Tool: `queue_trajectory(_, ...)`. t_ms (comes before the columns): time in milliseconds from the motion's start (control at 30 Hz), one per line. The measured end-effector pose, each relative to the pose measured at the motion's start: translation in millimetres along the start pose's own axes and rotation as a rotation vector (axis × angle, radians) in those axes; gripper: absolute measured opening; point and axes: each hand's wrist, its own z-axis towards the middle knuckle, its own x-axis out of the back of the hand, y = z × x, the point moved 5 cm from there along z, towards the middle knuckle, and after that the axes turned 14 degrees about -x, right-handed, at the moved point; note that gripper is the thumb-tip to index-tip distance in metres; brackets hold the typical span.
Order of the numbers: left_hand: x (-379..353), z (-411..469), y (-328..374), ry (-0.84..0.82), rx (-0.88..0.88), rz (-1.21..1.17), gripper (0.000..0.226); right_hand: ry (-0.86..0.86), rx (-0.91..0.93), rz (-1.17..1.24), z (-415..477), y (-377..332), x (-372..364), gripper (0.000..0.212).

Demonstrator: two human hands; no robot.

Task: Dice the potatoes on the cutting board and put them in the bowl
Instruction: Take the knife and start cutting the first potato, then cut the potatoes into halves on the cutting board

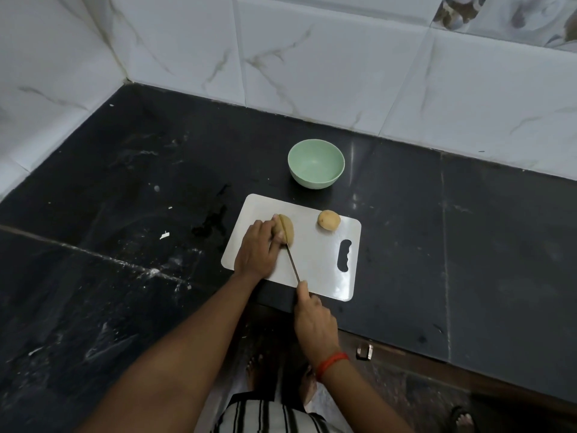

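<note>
Yellow-brown and smooth, the potato (288, 231) is lying at the left of the cutting board (321, 257), the left hand (257, 250) curling its grip over it so it cannot roll under the knife (292, 260). The right hand (315, 317) is wrapping its grip round the handle to steer the blade, while a second potato (328, 219) is waiting whole and the empty bowl (316, 164) is standing just beyond.

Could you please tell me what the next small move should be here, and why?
Probably press the knife down to finish the cut through the potato: its blade sits in a slit across it, the left hand holds it on the cutting board, and the right hand grips the handle. The bowl is empty.
</note>
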Motion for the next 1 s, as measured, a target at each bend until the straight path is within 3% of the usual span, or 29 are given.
queue_trajectory(167,3.2,-3.6,2.7,0.028,-0.006,-0.033,0.045,0.012,0.013,0.336,-21.9,28.8,4.0,0.005)
queue_trajectory(333,7.9,-5.0,-0.1,0.078,0.052,-0.153,0.046,0.291,0.055,0.545,-11.3,23.4,33.2,0.014)
queue_trajectory(533,13.7,-3.8,-9.1,0.174,0.149,-0.306,0.070,0.435,0.016,0.656,60.1,18.0,59.8,0.008)
queue_trajectory(633,13.7,-2.4,-13.9,0.111,0.184,-0.357,0.091,0.432,0.006,0.653,77.8,26.8,53.7,0.006)
queue_trajectory(767,12.2,1.8,-27.1,-0.104,0.170,-0.390,0.116,0.435,0.027,0.668,82.6,33.2,43.2,0.012)
queue_trajectory(833,13.0,1.1,-32.4,-0.160,0.181,-0.379,0.114,0.438,0.028,0.670,83.8,33.1,42.0,0.011)
queue_trajectory(1000,14.9,-1.8,-27.6,-0.099,0.175,-0.379,0.098,0.439,0.041,0.658,84.1,33.2,41.4,0.013)
